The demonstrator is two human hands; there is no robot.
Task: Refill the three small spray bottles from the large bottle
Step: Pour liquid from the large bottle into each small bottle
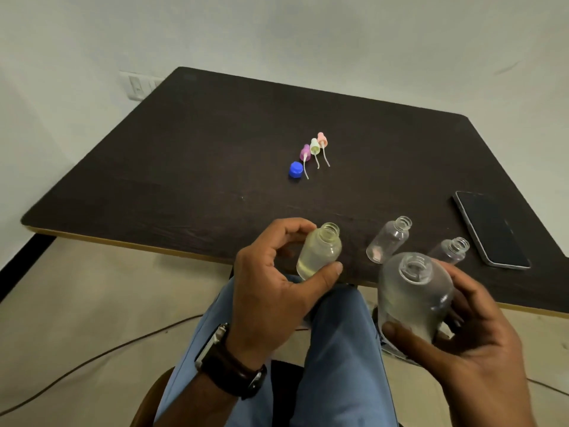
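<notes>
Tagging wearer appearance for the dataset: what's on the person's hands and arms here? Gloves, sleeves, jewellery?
Both hands are bare: no gloves and no rings visible. The left hand has a wristwatch on the wrist, with a dark brown strap, a silver rectangular case and a metal buckle. The right hand shows nothing worn at the wrist. No sleeves are visible on either forearm.

Table dark brown; cap blue; spray heads purple, pale green, pink; phone black.

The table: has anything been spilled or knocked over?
No spill shows on the table. The three spray tops and blue cap lie off their bottles, and two small empty bottles stand open.
</notes>
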